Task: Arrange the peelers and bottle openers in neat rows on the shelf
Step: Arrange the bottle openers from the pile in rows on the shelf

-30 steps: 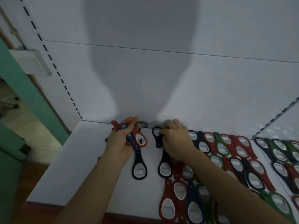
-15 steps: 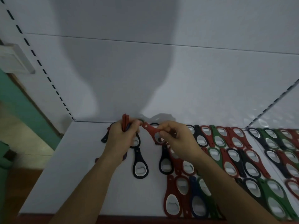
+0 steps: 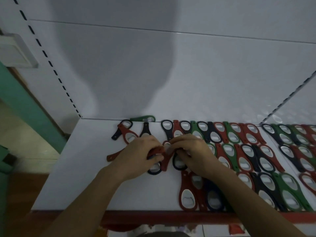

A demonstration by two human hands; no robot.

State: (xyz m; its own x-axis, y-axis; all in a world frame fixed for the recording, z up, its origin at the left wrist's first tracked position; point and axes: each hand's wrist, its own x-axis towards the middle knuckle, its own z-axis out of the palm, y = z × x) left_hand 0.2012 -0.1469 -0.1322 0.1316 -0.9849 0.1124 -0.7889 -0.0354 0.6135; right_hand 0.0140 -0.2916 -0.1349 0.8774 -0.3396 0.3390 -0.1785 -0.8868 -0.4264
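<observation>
Red bottle opener (image 3: 164,159) at the middle of the white shelf (image 3: 71,168), metal head toward the back wall, handle toward the front edge. Pinched near the head by the fingertips of the right hand (image 3: 193,151). Met from the other side by the left hand (image 3: 135,156), fingers curled round a small bundle of openers (image 3: 153,151), red outermost, something darker beneath. Hard to count in the dim, blurred view.

Just below the hands, flat on the shelf, a black opener (image 3: 178,165) and a second black opener (image 3: 154,169).

To the right, overlapping rows of openers (image 3: 239,139) in red, green and black, running on past a perforated upright (image 3: 280,105).

Behind and left of the hands, loose pieces not yet lined up:
- a crossed black and red pair (image 3: 125,133)
- a lone black piece (image 3: 145,130)
- a green opener (image 3: 144,119) lying along the back wall
- a red handle (image 3: 113,155) poking out beside the left wrist

No peelers in sight.

Likely step: taking one opener from the bundle to extend the middle row leftward.

Next move, probably: lay the red bottle opener flat beside the black ones, handle parallel to its neighbours and overlap matched to the row. Then let go without nudging the pieces already set.
</observation>
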